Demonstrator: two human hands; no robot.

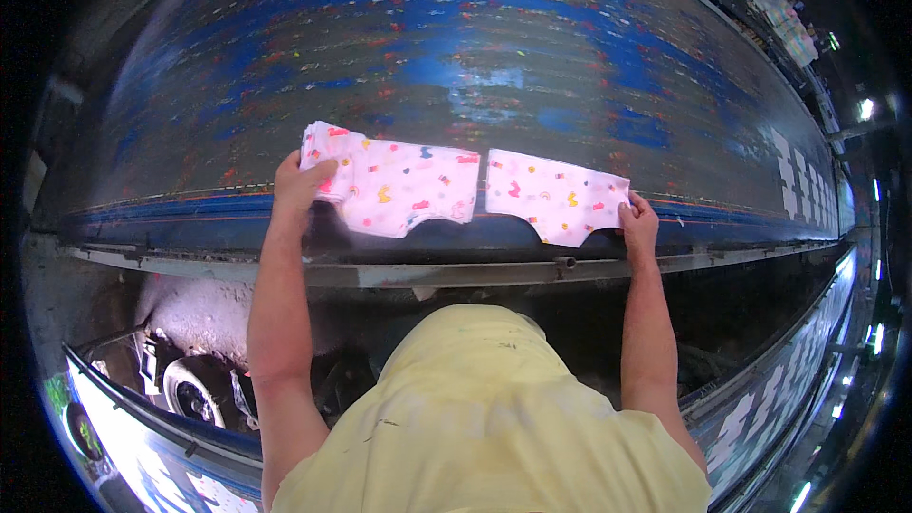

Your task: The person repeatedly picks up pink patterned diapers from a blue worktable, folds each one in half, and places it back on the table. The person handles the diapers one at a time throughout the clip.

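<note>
Two pink cut fabric pieces with small colourful prints lie side by side near the front edge of a long, paint-streaked work surface, a narrow gap between them. My left hand (306, 180) grips the outer end of the left piece (408, 185), which looks like a layered stack, thumb on top. My right hand (636, 218) pinches the outer edge of the right piece (548, 192). Both pieces have curved cut-outs along their lower edges.
The long blue and grey work surface (465, 57) has a metal rail (456, 274) along its front. A wheel (190, 389) shows below at left. Other printed boards run behind me at the lower sides. Piled materials (793, 28) lie beyond the far right edge.
</note>
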